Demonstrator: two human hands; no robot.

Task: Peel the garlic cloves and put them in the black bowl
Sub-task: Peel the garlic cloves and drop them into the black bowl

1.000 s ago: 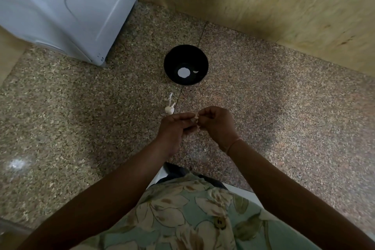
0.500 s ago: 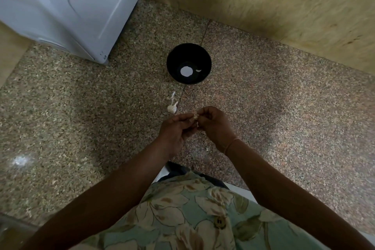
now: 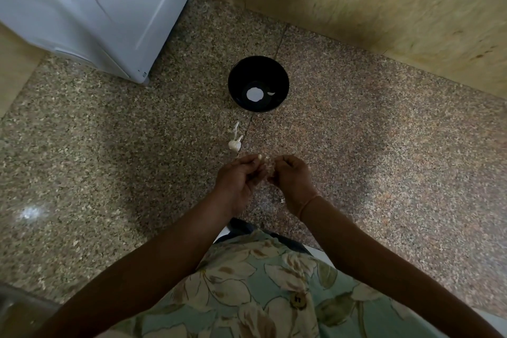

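Now you look mid-peel, left hand (image 3: 238, 181) and right hand (image 3: 294, 180) both pinching the clove (image 3: 264, 158) between curled fingertips, bulb (image 3: 234, 144) just beyond your left fingers, bowl (image 3: 281, 78) well past them; next, bare the clove, then reach forward to drop it in.

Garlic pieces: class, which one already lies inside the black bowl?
The small white curved clove in the round black bowl; the pale garlic bulb lies outside it on the speckled floor.
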